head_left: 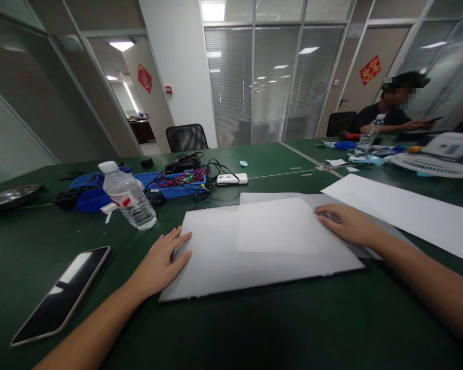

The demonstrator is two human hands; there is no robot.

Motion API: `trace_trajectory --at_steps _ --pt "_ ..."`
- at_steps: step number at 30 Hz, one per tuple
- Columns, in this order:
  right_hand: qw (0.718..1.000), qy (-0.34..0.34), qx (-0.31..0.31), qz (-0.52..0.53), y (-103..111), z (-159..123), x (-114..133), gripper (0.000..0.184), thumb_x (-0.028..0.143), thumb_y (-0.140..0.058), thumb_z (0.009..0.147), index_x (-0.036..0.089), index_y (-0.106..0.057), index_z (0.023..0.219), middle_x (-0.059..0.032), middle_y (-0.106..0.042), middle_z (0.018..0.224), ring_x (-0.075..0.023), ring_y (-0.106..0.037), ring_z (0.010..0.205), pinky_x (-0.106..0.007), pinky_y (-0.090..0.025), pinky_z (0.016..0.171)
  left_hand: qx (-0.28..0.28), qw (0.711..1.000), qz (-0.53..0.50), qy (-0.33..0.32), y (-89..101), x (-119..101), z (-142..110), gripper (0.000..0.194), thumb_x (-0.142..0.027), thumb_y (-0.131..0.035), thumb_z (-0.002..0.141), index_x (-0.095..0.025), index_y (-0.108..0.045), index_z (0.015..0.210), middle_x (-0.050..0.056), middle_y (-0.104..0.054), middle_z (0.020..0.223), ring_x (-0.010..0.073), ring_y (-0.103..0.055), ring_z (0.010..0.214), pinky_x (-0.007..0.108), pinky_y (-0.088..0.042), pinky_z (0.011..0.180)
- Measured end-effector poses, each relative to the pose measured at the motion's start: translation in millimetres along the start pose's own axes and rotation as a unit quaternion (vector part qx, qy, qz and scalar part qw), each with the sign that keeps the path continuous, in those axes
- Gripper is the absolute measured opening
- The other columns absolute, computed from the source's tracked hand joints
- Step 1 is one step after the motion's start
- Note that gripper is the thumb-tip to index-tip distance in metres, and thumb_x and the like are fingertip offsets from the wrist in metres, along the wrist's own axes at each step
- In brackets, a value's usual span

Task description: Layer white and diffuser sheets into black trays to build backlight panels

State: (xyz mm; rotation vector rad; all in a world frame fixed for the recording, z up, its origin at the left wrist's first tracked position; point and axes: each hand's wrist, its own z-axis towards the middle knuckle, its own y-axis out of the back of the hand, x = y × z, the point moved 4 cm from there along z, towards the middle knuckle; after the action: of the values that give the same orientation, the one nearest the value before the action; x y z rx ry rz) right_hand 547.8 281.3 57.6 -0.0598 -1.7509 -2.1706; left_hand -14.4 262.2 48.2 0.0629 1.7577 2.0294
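Across centre frame, open left hand (160, 263) and right hand (346, 223), grip unclear, seemingly steady white sheets (273, 228); next needs even pressure

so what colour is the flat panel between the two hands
The flat panel is whitish grey, dark along its near edge; head view.
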Motion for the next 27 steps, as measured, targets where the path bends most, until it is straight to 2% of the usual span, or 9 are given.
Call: trace_trajectory --at_steps 4,7,10,15,18,21,27 --pt "0.999 0.052 0.008 0.005 -6.0 -0.8 37.4 0.051 0.056 -0.049 0.101 0.023 -0.078 0.128 -0.0096 -0.071 0.140 -0.0340 -0.065 0.131 -0.056 -0.050 0.115 0.004 1.000 0.000 0.001 0.0 -0.7 -0.1 0.070 -0.064 -0.049 0.099 -0.019 -0.063 0.150 0.018 -0.050 0.165 0.0377 -0.043 0.155 0.063 -0.029 0.129" --pt "0.997 0.073 0.010 0.002 -7.9 0.2 43.7 0.050 0.055 -0.048 0.102 0.024 -0.078 0.127 -0.0081 -0.072 0.139 -0.0327 -0.065 0.131 -0.055 -0.049 0.116 0.008 1.000 0.002 0.002 -1.3 0.8 -0.3 0.072 -0.066 -0.046 0.099 -0.019 -0.062 0.152 0.019 -0.048 0.166 0.0370 -0.041 0.156 0.063 -0.028 0.129" --pt "0.999 0.049 -0.006 -0.022 -3.9 2.1 26.6 0.050 0.056 -0.047 0.103 0.024 -0.078 0.126 -0.0084 -0.073 0.137 -0.0333 -0.066 0.127 -0.056 -0.050 0.114 0.015 1.000 0.004 0.002 -2.5 2.1 -0.2 0.074 -0.067 -0.045 0.100 -0.018 -0.060 0.153 0.020 -0.045 0.167 0.0368 -0.039 0.157 0.063 -0.027 0.129" --pt "0.992 -0.091 -0.010 -0.083 7.0 0.8 -23.3 0.053 0.055 -0.045 0.101 0.021 -0.078 0.123 -0.0116 -0.074 0.133 -0.0371 -0.069 0.118 -0.056 -0.056 0.099 0.014 1.000 0.002 0.004 -1.9 1.6 0.0 0.074 -0.068 -0.045 0.099 -0.019 -0.060 0.153 0.019 -0.045 0.167 0.0365 -0.040 0.157 0.063 -0.028 0.129" --pt "0.990 -0.114 0.006 -0.078 7.9 -0.9 -33.3 0.053 0.056 -0.046 0.100 0.020 -0.079 0.122 -0.0120 -0.075 0.130 -0.0375 -0.071 0.114 -0.056 -0.057 0.096 0.012 1.000 0.000 0.002 -1.5 0.6 -0.4 0.073 -0.066 -0.046 0.099 -0.020 -0.060 0.153 0.018 -0.045 0.168 0.0367 -0.041 0.157 0.064 -0.028 0.129" --pt "0.996 -0.071 0.006 -0.045 4.3 -1.0 -19.0 0.054 0.057 -0.045 0.101 0.021 -0.078 0.123 -0.0108 -0.074 0.134 -0.0362 -0.070 0.119 -0.056 -0.056 0.102 0.011 1.000 -0.001 -0.001 -0.9 -0.5 -0.8 0.071 -0.064 -0.046 0.099 -0.019 -0.061 0.152 0.018 -0.046 0.167 0.0368 -0.040 0.157 0.064 -0.029 0.128" --pt "1.000 -0.010 -0.006 -0.012 -4.8 -0.9 27.3 0.052 0.059 -0.047 0.101 0.026 -0.077 0.128 -0.0090 -0.070 0.141 -0.0343 -0.069 0.123 -0.055 -0.054 0.107 0.008 1.000 -0.004 0.000 -0.1 -0.5 -0.9 0.072 -0.066 -0.046 0.099 -0.020 -0.061 0.152 0.018 -0.047 0.167 0.0377 -0.041 0.156 0.066 -0.029 0.128"
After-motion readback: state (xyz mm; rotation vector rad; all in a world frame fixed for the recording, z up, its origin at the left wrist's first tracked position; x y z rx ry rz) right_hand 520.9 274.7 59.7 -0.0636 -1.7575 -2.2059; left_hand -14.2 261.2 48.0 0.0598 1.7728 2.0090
